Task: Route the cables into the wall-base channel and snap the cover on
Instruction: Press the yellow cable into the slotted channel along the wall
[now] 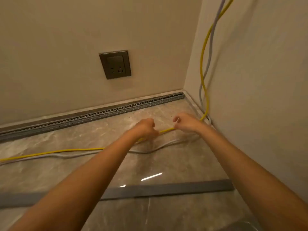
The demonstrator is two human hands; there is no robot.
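The floor (50, 172) is glossy marble and is met by two walls that form a corner at 1 o'clock. The channel (93, 115) is laid open along the base of the far wall, from 9 o'clock to the corner; no cable is seated in it. The cover (166, 189), a flat grey strip, is laid on the floor at 6 o'clock, well apart from the channel. The yellow cable (50, 152) is run down the right wall, through both hands, then across the floor toward 9 o'clock. The grey cable (75, 155) is laid just beside it. A socket (115, 65) is mounted on the far wall at 11 o'clock. The left hand (145, 128) and right hand (186, 122) are both held with fingers clamped on the yellow cable, near centre.
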